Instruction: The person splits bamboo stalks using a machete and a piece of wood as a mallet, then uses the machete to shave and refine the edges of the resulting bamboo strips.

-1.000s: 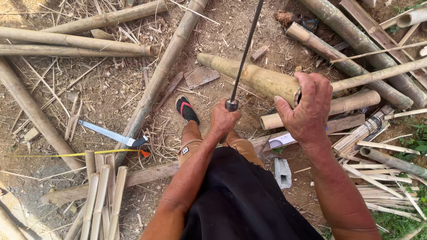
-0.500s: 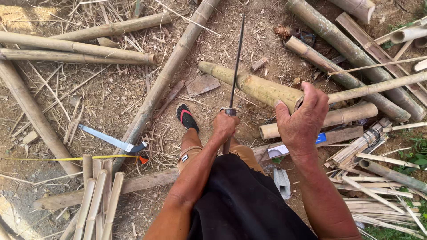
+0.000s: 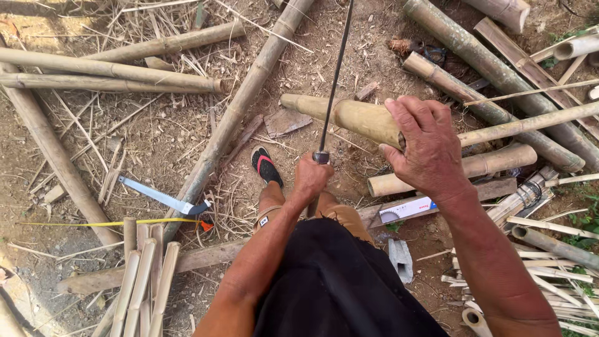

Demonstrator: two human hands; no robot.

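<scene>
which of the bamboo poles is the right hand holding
The short, thick, yellowish pole pointing up-left, gripped at its near end by the right hand. The other poles lie untouched on the ground.

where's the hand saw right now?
Head view, left of centre: the hand saw lies on the dirt beside the long bamboo pole, just above the yellow tape measure, left of the sandalled foot.

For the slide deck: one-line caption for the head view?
Left hand grips a long dark blade; right hand steadies a short bamboo section.
</scene>
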